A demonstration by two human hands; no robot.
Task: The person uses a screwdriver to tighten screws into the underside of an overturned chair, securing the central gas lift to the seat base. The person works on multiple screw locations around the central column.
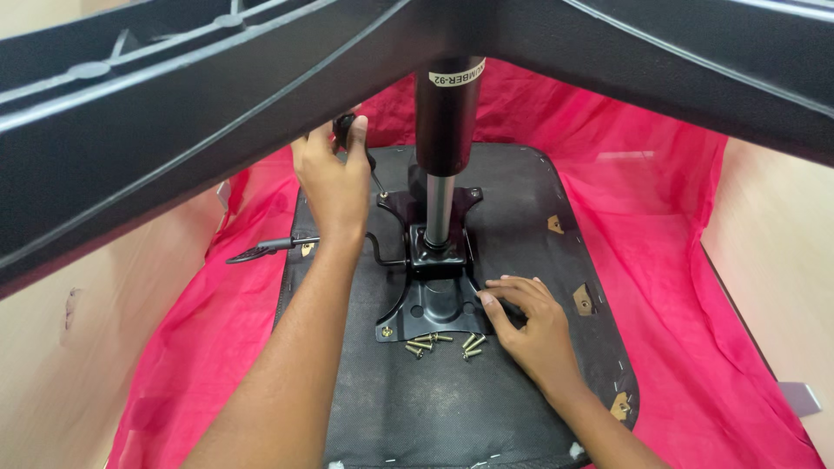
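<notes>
An upturned black chair seat lies on red cloth. A black metal mounting plate sits on its middle, with a gas-lift cylinder standing up from it. My left hand grips the black handle of a screwdriver, its shaft angled down to the plate's far left corner. My right hand rests on the plate's near right edge, fingers spread on it. Several brass screws lie loose just in front of the plate.
Black star-base legs of the chair span the top of the view close to the camera. A black lever sticks out left of the plate. The red cloth covers a light wooden floor.
</notes>
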